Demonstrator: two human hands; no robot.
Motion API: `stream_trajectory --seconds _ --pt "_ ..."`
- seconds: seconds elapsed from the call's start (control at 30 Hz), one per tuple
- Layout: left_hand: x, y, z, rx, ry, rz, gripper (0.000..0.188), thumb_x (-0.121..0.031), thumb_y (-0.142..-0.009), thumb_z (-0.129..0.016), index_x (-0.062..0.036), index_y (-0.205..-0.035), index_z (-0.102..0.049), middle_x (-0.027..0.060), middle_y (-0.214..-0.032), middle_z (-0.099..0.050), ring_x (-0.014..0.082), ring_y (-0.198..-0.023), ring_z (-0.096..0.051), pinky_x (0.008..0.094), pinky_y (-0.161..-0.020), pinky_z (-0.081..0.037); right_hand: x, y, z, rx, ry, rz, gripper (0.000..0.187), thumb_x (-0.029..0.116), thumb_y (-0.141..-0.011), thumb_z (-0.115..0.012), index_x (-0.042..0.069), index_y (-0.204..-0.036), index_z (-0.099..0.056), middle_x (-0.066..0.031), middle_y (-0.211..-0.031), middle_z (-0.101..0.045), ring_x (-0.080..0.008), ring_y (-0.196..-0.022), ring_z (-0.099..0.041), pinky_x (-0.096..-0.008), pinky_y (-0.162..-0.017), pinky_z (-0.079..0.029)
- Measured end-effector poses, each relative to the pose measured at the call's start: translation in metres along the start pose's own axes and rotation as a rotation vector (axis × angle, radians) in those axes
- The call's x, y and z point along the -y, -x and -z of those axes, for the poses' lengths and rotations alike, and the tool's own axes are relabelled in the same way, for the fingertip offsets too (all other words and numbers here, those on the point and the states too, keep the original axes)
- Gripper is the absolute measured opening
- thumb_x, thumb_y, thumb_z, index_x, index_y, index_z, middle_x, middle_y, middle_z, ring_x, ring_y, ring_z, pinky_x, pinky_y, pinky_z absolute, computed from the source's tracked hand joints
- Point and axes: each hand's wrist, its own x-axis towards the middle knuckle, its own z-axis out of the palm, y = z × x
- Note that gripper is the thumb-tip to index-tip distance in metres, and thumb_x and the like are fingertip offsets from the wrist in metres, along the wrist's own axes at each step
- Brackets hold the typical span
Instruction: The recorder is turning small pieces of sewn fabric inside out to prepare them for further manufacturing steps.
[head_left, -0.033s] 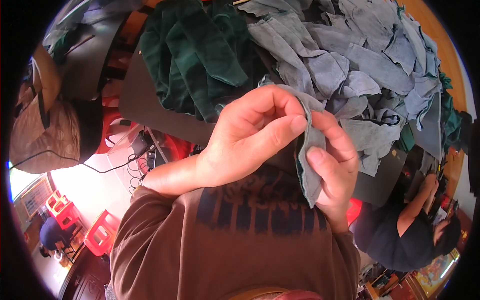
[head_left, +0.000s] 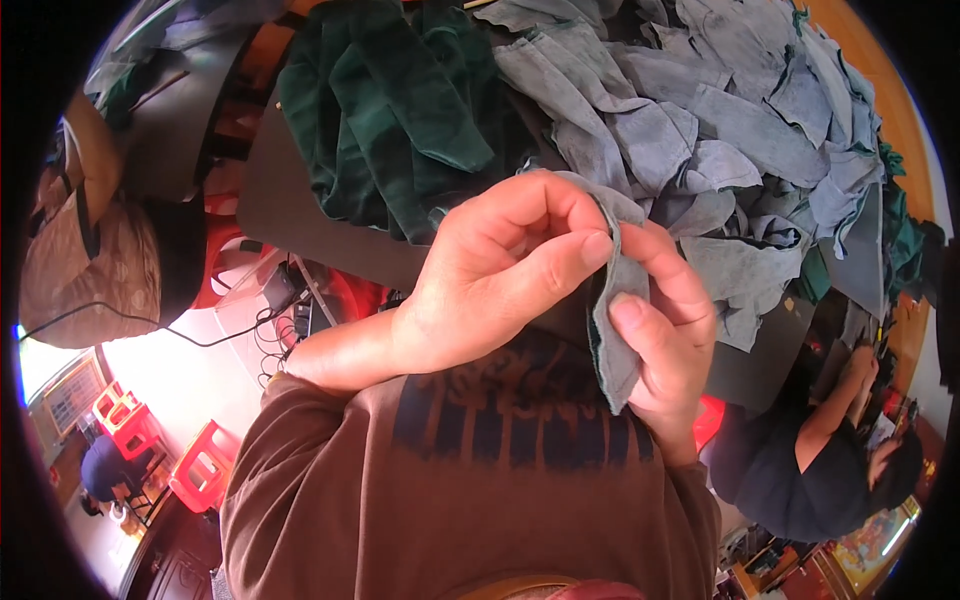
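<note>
1. Left hand (head_left: pixel 480 290) pinches the top edge of a small grey cloth (head_left: pixel 618 320); thumb and forefinger are pressed together on the fabric, the other fingers curled.
2. Right hand (head_left: pixel 665 340) holds the same cloth lower down. The thumb lies on the near face and the fingers are wrapped behind, so it is clamped on it too.
3. The cloth hangs upright between both hands, in front of the chest and the brown shirt (head_left: pixel 470 500), just near the edge of the dark table (head_left: pixel 300 210).
4. Behind it, a pile of grey cloths (head_left: pixel 720 130) fills the table's right side, with a heap of dark green cloths (head_left: pixel 400 110) to the left of that. The held piece is apart from both.
5. To do this well, I'd judge: keep the top pinch right at the edge so the layers can be felt, and let the right thumb slide rather than squeeze.
6. Keep the cloth taut between the grips; slack would let it fold over and hide the edge.
7. Risk: the lower tip hangs free below the right hand and may twist.
8. Other people sit at the far left (head_left: pixel 90 250) and lower right (head_left: pixel 820 470), well apart.
</note>
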Motion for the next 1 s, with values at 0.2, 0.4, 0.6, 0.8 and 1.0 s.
stream_trajectory --seconds 0.2,0.4,0.6,0.8,1.0 --pt "0.01 0.0 -0.005 -0.059 -0.031 0.015 0.006 -0.005 -0.087 -0.058 -0.0028 -0.089 -0.053 -0.005 -0.073 -0.051 0.0003 -0.063 -0.044 0.0162 -0.054 -0.037 -0.003 0.001 0.004 -0.009 0.17 0.089 0.03 0.003 -0.085 -0.057 -0.005 -0.114 -0.055 -0.0086 -0.119 -0.047 -0.0145 -0.11 -0.046 -0.0256 -0.094 -0.034" --pt "0.008 0.001 -0.01 -0.106 -0.329 0.001 0.01 -0.004 -0.078 -0.066 -0.0031 -0.08 -0.056 -0.0021 -0.066 -0.054 0.003 -0.057 -0.05 0.0194 -0.049 -0.04 -0.001 0.003 0.003 -0.13 0.116 0.034 0.018 0.005 -0.085 -0.061 -0.004 -0.1 -0.062 -0.0067 -0.109 -0.052 -0.0103 -0.097 -0.05 -0.0211 -0.085 -0.038" --pt "0.011 -0.006 -0.007 -0.014 -0.938 -0.54 0.018 0.002 -0.065 -0.069 -0.0063 -0.074 -0.056 0.0033 -0.063 -0.054 0.0174 -0.051 -0.055 0.0278 -0.044 -0.042 0.003 -0.003 0.013 -0.09 0.299 0.092 0.012 0.007 -0.083 -0.064 -0.003 -0.089 -0.064 -0.0089 -0.108 -0.052 -0.0124 -0.097 -0.049 -0.0238 -0.084 -0.038" --pt "0.013 -0.007 -0.005 0.056 -0.94 -0.596 0.019 0.002 -0.064 -0.068 -0.0068 -0.072 -0.053 0.0029 -0.062 -0.053 0.0191 -0.051 -0.054 0.029 -0.044 -0.042 0.008 -0.005 0.015 -0.021 0.188 -0.036 0.008 0.004 -0.08 -0.063 -0.002 -0.086 -0.063 -0.0101 -0.108 -0.052 -0.0139 -0.097 -0.049 -0.0251 -0.085 -0.037" --pt "0.012 -0.001 -0.003 0.004 -0.671 -0.31 0.013 0.0 -0.072 -0.063 -0.0028 -0.077 -0.052 0.0054 -0.069 -0.054 0.0153 -0.055 -0.051 0.0262 -0.049 -0.041 0.003 -0.005 0.011 -0.101 0.352 0.098 0.005 0.002 -0.076 -0.064 0.0 -0.079 -0.06 -0.0076 -0.098 -0.049 -0.0135 -0.089 -0.045 -0.0246 -0.08 -0.035"
